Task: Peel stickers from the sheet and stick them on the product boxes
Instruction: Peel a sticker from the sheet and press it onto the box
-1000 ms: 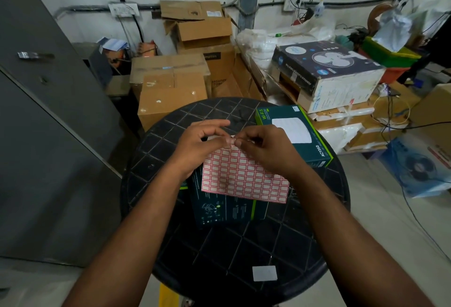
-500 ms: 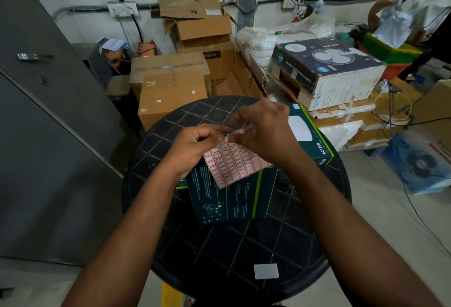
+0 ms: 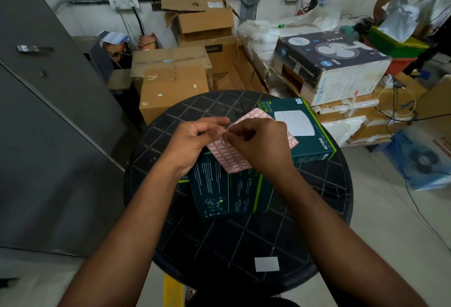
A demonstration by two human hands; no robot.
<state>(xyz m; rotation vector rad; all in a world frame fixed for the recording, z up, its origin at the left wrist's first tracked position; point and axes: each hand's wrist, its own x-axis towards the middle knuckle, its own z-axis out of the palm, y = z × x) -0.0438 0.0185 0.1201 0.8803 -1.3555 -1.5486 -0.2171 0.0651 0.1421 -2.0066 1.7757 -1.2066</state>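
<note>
Over the round black plastic counter (image 3: 244, 240) with its moulded diamond grid, both bare forearms reach forward from the bottom corners of the view and converge near the middle. Two dark teal cardboard product boxes with lime-green edges lie on that counter: the nearer box (image 3: 227, 194) lies flat beneath the hands with small white print facing up, and the farther box (image 3: 307, 133) sits just beyond and to the right, angled, showing a white panel on its top. A white sticker sheet with a grid of red-bordered labels (image 3: 229, 157) is held above the nearer box, tilted so one corner points down toward the person and another reaches toward the farther box. The left hand (image 3: 195, 140) has its fingers curled inward, thumb and forefinger pinching the sheet's left edge. The right hand (image 3: 261, 145) arches over the sheet, knuckles up, wrist bent down, its thumb and forefinger pinched at the same edge, meeting the left fingertips; whether it has a single sticker or the sheet itself cannot be told. Near the counter's front edge lies a small white rectangular label (image 3: 266, 263), well apart from the boxes.
</note>
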